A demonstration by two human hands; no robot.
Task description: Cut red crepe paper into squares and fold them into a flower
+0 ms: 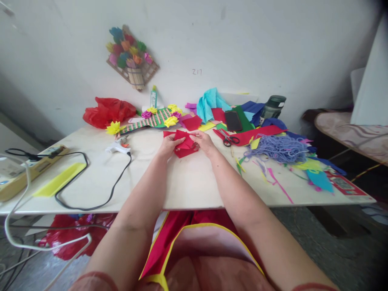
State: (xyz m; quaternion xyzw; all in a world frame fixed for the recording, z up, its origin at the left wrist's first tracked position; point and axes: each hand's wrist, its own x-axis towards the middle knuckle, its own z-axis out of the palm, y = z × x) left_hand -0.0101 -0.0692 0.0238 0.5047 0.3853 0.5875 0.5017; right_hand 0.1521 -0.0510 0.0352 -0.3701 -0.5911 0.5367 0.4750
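Both my hands are over the middle of the white table (194, 190). Between them are several overlapping pieces of red crepe paper (185, 139). My left hand (169, 144) pinches the paper's left side, its thumb lying on top. My right hand (202, 141) grips the right side near the upper edge. Another red paper piece (192, 123) lies just beyond my hands. Scissors (228, 138) with black handles rest to the right of my right hand. A white glue gun (119, 146) with a black cord lies left of my left hand.
Behind my hands lies a guitar-shaped craft (148, 123) with paper flowers. A red plastic bag (109, 112) is at the back left, a power strip (33, 171) at the left. To the right are purple yarn (277, 148), a phone (233, 121), coloured papers and a dark bottle (273, 107).
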